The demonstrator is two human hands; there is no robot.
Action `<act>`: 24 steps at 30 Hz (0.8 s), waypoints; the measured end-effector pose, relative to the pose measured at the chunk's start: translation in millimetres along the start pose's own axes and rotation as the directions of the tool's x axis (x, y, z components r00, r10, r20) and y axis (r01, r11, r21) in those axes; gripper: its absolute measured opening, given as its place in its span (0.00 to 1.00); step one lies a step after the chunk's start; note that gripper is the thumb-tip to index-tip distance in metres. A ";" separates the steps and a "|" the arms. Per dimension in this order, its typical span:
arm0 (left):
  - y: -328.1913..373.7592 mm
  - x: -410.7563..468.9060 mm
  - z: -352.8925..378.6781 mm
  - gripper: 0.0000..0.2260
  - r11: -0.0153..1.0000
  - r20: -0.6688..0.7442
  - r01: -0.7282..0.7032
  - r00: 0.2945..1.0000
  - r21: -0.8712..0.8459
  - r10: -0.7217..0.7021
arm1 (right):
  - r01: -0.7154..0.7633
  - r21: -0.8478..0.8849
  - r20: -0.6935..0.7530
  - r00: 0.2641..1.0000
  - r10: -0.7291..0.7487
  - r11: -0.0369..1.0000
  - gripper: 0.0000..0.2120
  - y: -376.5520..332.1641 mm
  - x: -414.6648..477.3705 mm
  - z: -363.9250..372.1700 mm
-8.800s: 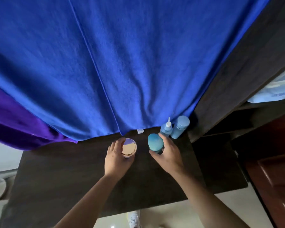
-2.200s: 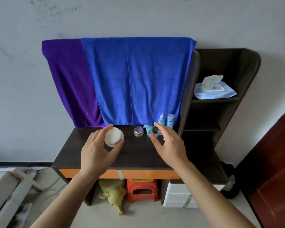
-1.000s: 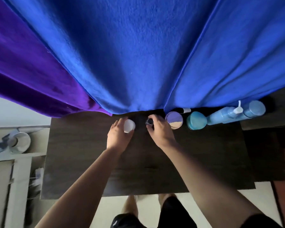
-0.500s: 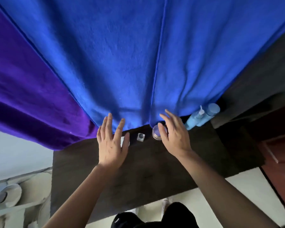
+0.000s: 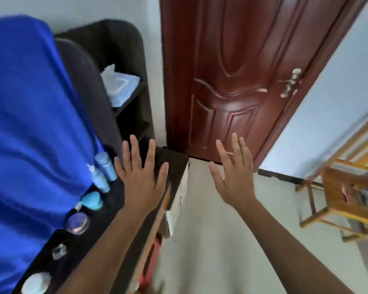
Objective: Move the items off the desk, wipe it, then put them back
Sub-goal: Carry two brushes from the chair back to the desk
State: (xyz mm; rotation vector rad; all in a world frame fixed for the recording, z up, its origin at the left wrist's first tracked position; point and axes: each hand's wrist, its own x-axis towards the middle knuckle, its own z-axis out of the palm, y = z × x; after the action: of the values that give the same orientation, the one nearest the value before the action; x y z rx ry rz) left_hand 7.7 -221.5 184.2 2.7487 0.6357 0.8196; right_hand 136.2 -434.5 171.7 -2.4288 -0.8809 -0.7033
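Note:
The dark desk [image 5: 115, 200] runs along the left, seen at a slant. A row of items stands along its back under the blue towel [image 5: 30, 124]: a white jar [image 5: 36, 283], a small clear bottle [image 5: 59, 251], a purple-lidded jar [image 5: 77, 222], a teal rounded bottle [image 5: 92, 200], a pump bottle [image 5: 98, 179] and a light blue bottle [image 5: 105, 165]. My left hand [image 5: 142, 179] is held flat with spread fingers above the desk's right end, empty. My right hand [image 5: 235, 172] is raised, open and empty, out over the floor.
A dark shelf unit [image 5: 128, 98] to the right of the desk holds a pack of wipes [image 5: 120, 83]. A red-brown door [image 5: 242, 77] stands ahead. A wooden chair [image 5: 348, 187] is at the right. A red stool [image 5: 151, 259] sits under the desk.
The view has swung right, away from the towel toward the door. Both hands have left the small jars at the desk's back and are now raised, open and empty.

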 end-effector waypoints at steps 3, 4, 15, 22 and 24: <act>105.2 1.3 30.0 0.29 0.980 0.017 -0.174 0.984 -0.100 0.177 | -0.150 -0.066 -0.105 0.984 0.142 0.987 0.26 88.0 -34.2 -56.5; 141.6 -1.8 41.9 0.29 0.966 0.025 -0.221 0.974 -0.137 0.227 | -0.188 -0.088 -0.133 0.976 0.175 0.978 0.26 118.8 -48.3 -76.0; 521.1 -74.1 163.6 0.29 0.822 0.222 -0.371 0.840 -0.432 0.496 | -0.588 -0.190 -0.238 0.805 0.544 0.787 0.26 420.0 -211.0 -273.4; 640.4 -75.9 221.8 0.30 0.750 0.233 -0.452 0.759 -0.484 0.608 | -0.696 -0.173 -0.226 0.717 0.660 0.697 0.27 532.1 -233.0 -317.1; 662.9 -68.0 244.4 0.30 0.744 0.241 -0.460 0.748 -0.485 0.619 | -0.713 -0.172 -0.202 0.701 0.684 0.680 0.27 561.5 -230.8 -315.5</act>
State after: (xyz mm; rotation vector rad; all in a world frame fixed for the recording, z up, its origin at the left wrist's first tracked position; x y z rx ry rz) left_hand 321.6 -857.4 155.0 2.5912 -0.4231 0.3920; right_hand 270.4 -1104.5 138.5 -2.6016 0.2455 -0.6569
